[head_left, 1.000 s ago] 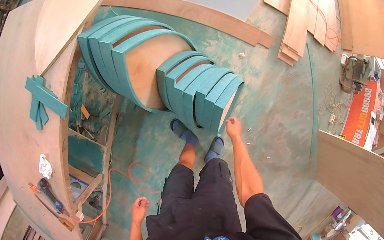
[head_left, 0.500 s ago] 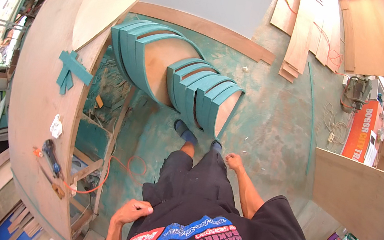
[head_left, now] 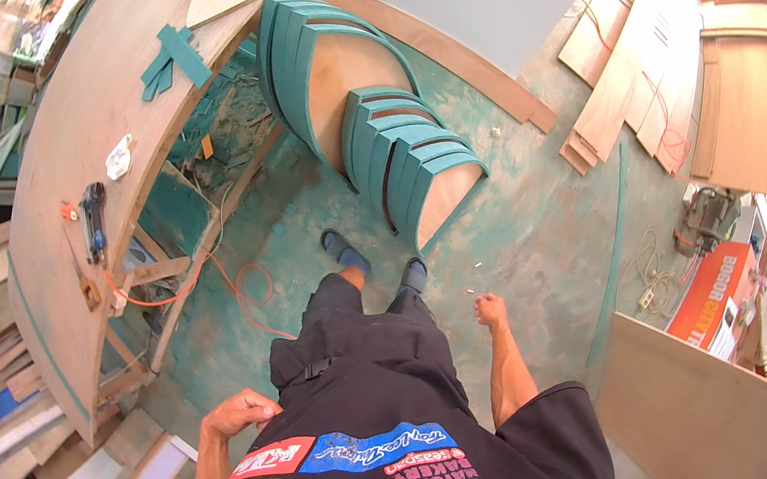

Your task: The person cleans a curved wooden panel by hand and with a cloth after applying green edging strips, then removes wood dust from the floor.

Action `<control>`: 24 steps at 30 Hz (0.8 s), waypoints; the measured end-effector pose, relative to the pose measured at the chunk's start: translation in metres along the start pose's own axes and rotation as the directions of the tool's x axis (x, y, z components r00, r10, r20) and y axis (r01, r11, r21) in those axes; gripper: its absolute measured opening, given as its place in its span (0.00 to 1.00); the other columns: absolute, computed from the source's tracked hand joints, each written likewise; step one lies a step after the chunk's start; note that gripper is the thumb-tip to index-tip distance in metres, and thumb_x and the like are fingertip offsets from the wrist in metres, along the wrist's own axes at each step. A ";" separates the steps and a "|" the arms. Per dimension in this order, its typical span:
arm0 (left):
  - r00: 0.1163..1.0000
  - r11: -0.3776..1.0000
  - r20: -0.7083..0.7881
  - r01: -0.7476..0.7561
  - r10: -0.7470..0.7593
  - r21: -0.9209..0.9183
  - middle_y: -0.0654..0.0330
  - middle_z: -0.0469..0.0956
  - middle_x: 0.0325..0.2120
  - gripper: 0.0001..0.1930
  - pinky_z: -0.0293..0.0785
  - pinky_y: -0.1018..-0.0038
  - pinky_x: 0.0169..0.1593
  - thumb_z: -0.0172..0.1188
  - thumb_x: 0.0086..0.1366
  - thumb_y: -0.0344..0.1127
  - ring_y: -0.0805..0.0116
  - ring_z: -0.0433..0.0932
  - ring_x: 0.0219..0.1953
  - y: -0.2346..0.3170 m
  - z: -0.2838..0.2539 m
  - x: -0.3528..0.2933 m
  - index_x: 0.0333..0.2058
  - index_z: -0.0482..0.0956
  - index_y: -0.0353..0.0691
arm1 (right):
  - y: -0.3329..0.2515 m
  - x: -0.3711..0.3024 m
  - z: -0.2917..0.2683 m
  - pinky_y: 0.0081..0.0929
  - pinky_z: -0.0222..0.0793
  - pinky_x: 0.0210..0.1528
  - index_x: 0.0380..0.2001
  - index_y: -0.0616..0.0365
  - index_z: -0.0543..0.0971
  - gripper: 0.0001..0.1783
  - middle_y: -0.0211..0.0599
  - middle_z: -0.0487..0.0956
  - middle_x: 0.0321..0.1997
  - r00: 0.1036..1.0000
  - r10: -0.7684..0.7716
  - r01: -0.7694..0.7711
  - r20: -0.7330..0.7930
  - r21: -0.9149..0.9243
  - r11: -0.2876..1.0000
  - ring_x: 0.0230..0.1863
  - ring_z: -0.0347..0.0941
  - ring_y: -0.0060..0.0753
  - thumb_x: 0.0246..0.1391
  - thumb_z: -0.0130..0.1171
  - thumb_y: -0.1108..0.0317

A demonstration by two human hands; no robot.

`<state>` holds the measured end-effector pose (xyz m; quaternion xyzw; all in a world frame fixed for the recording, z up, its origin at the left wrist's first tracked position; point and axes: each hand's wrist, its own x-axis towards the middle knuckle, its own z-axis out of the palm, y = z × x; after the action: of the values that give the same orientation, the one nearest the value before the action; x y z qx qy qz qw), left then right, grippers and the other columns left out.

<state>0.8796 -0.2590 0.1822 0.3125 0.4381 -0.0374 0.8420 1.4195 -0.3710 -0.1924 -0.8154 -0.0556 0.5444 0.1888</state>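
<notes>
My left hand (head_left: 241, 412) hangs at my side by the shirt, its fingers curled and nothing showing in them. My right hand (head_left: 490, 310) is loosely fisted over the floor, beyond my right thigh, touching nothing. In front of my feet stand curved, teal-edged wooden panels, a larger stack (head_left: 329, 78) behind a smaller stack (head_left: 402, 156), both leaning in rows. To my left, a long plywood-topped bench (head_left: 87, 129) carries teal strips (head_left: 175, 63), a crumpled white cloth (head_left: 119, 157), a dark power tool (head_left: 93, 216) and a wooden-handled tool (head_left: 89, 295).
An orange cord (head_left: 238, 291) runs from the bench across the teal-stained floor (head_left: 528, 223). Wooden boards (head_left: 622, 87) lie at the far right. A plywood sheet (head_left: 689, 413) stands to my right, near an orange banner (head_left: 714, 295) and a machine (head_left: 706, 223).
The view has turned slightly, and the panels and bench have shifted in it. My feet appear farther left and a little wider apart. Both hands remain curled, the right slightly farther from my leg.
</notes>
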 end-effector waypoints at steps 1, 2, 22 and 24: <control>0.998 0.998 0.042 -0.053 0.054 -0.015 0.62 0.81 0.30 0.24 0.67 0.74 0.37 0.62 0.68 0.50 0.75 0.72 0.32 -0.006 -0.001 -0.002 0.38 0.85 0.28 | 0.001 -0.005 0.001 0.27 0.72 0.24 0.41 0.55 0.81 0.12 0.33 0.82 0.31 1.000 0.002 -0.002 0.000 0.003 1.000 0.26 0.77 0.26 0.58 0.57 0.62; 0.991 0.994 0.083 -0.106 0.108 -0.030 0.62 0.81 0.30 0.24 0.67 0.74 0.37 0.62 0.68 0.50 0.75 0.72 0.31 -0.008 -0.003 -0.002 0.37 0.85 0.28 | 0.000 -0.011 0.004 0.28 0.72 0.24 0.41 0.55 0.81 0.12 0.33 0.82 0.31 1.000 0.002 -0.002 0.013 0.008 1.000 0.26 0.77 0.26 0.58 0.57 0.62; 0.939 0.834 -0.104 -0.338 0.327 -0.436 0.54 0.83 0.28 0.26 0.72 0.73 0.39 0.62 0.67 0.52 0.70 0.80 0.34 -0.104 -0.150 -0.116 0.27 0.83 0.27 | -0.173 -0.091 0.278 0.27 0.72 0.28 0.40 0.58 0.82 0.12 0.31 0.81 0.31 0.938 -0.252 0.282 0.240 -0.097 0.955 0.28 0.76 0.24 0.59 0.58 0.62; 0.940 0.875 0.020 -0.309 0.341 -0.373 0.59 0.79 0.23 0.26 0.70 0.72 0.35 0.61 0.68 0.51 0.71 0.76 0.29 -0.123 -0.182 -0.113 0.22 0.79 0.30 | -0.171 -0.082 0.301 0.26 0.73 0.31 0.40 0.59 0.83 0.12 0.32 0.82 0.32 0.865 -0.471 0.502 0.174 -0.278 0.819 0.29 0.77 0.25 0.59 0.58 0.63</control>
<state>0.6385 -0.2794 0.1309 0.2183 0.3423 0.1729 0.8974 1.1328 -0.1636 -0.1594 -0.7658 -0.3572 0.5013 0.1863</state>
